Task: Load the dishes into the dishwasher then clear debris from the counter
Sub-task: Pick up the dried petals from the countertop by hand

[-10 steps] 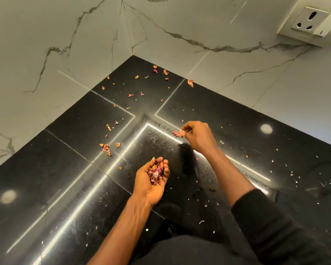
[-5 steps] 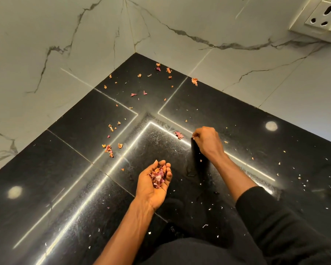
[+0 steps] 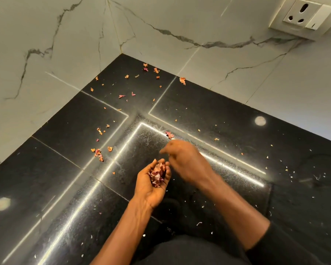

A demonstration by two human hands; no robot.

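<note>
**Left hand (image 3: 151, 185) cups the gathered scraps (image 3: 158, 175), right hand (image 3: 183, 161) poised beside it**

Palm up just over the black counter (image 3: 65, 134), the left hand has its fingers curled upward into a bowl round a heap of reddish, papery scraps. The right hand hangs just beside those fingertips, its back to the camera and its fingers pointing toward the heap. It is motion-blurred, so whether it pinches a fragment or holds nothing cannot be told.

Judged from this, the work is in the second part of the task, clearing debris by hand. No dishes or dishwasher are in view. Much is left to gather:

- A crumpled piece (image 3: 169, 134) lies just beyond the right hand.
- A cluster (image 3: 98, 154) sits to the left of both hands.
- The corner scraps (image 3: 147, 68) scatter toward the marbled wall (image 3: 46, 44).
- Pale specks (image 3: 199, 223) dot the near counter.

The next move probably calls for a right-hand reach to the nearest piece and a fingertip pinch. The flakes look thin and light, so the left hand needs to be held level to keep its heap from spilling.
</note>
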